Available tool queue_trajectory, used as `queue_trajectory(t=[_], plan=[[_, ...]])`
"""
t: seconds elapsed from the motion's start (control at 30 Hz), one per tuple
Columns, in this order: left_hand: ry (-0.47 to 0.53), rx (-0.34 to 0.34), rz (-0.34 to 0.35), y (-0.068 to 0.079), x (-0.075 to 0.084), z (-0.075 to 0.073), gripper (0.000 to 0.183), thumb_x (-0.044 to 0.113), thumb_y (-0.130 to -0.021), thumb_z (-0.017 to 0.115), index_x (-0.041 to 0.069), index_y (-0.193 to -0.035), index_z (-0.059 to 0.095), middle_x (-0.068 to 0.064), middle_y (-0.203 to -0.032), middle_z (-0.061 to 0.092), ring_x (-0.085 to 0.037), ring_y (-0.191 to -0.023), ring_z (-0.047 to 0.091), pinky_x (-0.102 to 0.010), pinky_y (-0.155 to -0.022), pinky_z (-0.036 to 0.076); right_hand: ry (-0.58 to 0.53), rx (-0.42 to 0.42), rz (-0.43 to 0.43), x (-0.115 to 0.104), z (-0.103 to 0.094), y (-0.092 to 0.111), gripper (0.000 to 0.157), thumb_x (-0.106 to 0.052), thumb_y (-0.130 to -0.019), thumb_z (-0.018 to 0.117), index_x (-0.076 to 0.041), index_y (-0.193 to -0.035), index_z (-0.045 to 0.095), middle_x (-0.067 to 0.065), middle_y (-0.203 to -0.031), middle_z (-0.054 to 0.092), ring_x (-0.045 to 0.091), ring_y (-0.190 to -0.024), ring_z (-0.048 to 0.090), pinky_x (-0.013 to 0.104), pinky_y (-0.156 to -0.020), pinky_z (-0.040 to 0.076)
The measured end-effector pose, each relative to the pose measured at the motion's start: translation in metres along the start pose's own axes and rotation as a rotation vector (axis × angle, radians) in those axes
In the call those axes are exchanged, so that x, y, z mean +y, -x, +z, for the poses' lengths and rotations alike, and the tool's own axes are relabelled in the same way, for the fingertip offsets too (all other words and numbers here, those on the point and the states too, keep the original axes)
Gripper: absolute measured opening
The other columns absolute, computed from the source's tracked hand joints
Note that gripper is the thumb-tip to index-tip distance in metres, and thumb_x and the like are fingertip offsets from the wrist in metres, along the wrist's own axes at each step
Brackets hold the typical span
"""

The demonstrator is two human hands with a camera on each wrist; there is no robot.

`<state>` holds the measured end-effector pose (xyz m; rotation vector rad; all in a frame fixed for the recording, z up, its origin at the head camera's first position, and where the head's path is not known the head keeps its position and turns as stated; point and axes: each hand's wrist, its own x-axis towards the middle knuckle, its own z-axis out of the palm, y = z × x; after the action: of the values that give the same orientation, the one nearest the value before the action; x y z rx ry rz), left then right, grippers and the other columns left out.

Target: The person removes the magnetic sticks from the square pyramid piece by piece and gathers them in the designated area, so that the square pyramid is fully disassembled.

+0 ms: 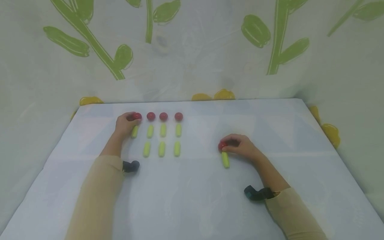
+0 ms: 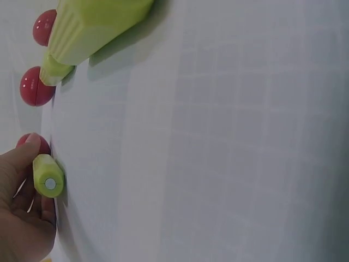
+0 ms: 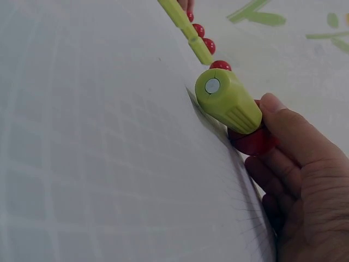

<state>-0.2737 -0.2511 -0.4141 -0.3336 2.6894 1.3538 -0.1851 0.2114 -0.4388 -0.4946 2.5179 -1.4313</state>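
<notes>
At the left end of the row my left hand pinches a red ball. A light-green rod lies just below that ball; in the left wrist view its near end shows a round silvery spot. On the right side of the table, my right hand grips another red ball between thumb and fingers. A second green rod extends from this ball toward me and looks to be touching it. In the right wrist view, that rod has grooved sides and a silvery end.
Several red balls line up along the back of the white table. Below them lie two rows of green rods, the nearer row starting right of my left hand. A wall with painted leaves stands behind.
</notes>
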Motion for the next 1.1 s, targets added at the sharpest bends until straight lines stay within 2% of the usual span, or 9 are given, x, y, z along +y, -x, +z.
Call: queue_trajectory(t=[0.23,0.5,0.6,0.73,0.83,0.97,1.1], plan=[[0.006,0.011,-0.010,0.006,0.005,-0.002,0.064,0.021,-0.093,0.060,0.004,-0.146,0.030,-0.022,-0.143,0.040,-0.035,-0.134,0.036,-0.043,-0.110,0.031,0.011,-0.007,-0.040,-0.001,0.000,-0.001,0.031,-0.031,-0.081,0.075,-0.016,-0.108,0.068,-0.002,-0.106,0.065,0.017,-0.105,0.055,0.042,-0.096,0.044],[0.071,0.041,-0.013,0.022,0.003,-0.006,0.074,0.035,-0.090,0.062,0.011,-0.149,0.025,-0.017,-0.153,0.027,-0.034,-0.141,0.024,-0.046,-0.113,0.025,0.004,-0.019,-0.045,0.001,-0.001,-0.001,0.033,-0.033,-0.080,0.075,-0.016,-0.108,0.068,-0.003,-0.105,0.066,0.016,-0.105,0.056,0.041,-0.096,0.043],[0.098,0.072,0.052,0.031,-0.001,-0.005,0.073,0.035,-0.089,0.064,0.011,-0.148,0.028,-0.014,-0.152,0.029,-0.032,-0.140,0.026,-0.046,-0.112,0.027,0.003,-0.013,-0.029,0.002,-0.002,-0.001,0.034,-0.035,-0.079,0.075,-0.017,-0.107,0.068,-0.002,-0.106,0.065,0.016,-0.106,0.055,0.042,-0.096,0.043],[0.110,0.153,0.183,0.047,-0.006,0.000,0.067,0.029,-0.088,0.067,0.008,-0.144,0.037,-0.013,-0.146,0.039,-0.029,-0.135,0.034,-0.043,-0.110,0.032,0.003,-0.011,-0.014,0.000,-0.002,-0.002,0.036,-0.037,-0.079,0.075,-0.017,-0.108,0.068,-0.002,-0.107,0.065,0.017,-0.107,0.054,0.042,-0.097,0.042],[0.111,0.176,0.242,0.060,-0.004,0.007,0.064,0.028,-0.087,0.069,0.009,-0.141,0.042,-0.012,-0.142,0.042,-0.028,-0.133,0.037,-0.043,-0.108,0.034,0.005,-0.008,-0.002,0.000,-0.001,-0.001,0.038,-0.037,-0.079,0.075,-0.016,-0.109,0.067,-0.001,-0.108,0.064,0.018,-0.108,0.054,0.043,-0.098,0.042],[0.140,0.140,0.309,0.079,0.006,0.020,0.061,0.023,-0.085,0.071,0.009,-0.139,0.045,-0.011,-0.140,0.044,-0.028,-0.131,0.039,-0.045,-0.108,0.034,0.004,-0.003,0.018,0.000,0.000,0.000,0.039,-0.039,-0.078,0.076,-0.016,-0.109,0.067,0.000,-0.109,0.064,0.019,-0.110,0.053,0.044,-0.100,0.041],[0.167,0.055,0.379,0.093,0.019,0.040,0.061,0.019,-0.083,0.073,0.007,-0.136,0.047,-0.011,-0.138,0.047,-0.031,-0.128,0.042,-0.047,-0.106,0.035,0.005,-0.002,0.016,-0.001,0.000,-0.001,0.038,-0.036,-0.079,0.075,-0.014,-0.109,0.067,0.002,-0.110,0.064,0.020,-0.111,0.053,0.045,-0.100,0.040]])
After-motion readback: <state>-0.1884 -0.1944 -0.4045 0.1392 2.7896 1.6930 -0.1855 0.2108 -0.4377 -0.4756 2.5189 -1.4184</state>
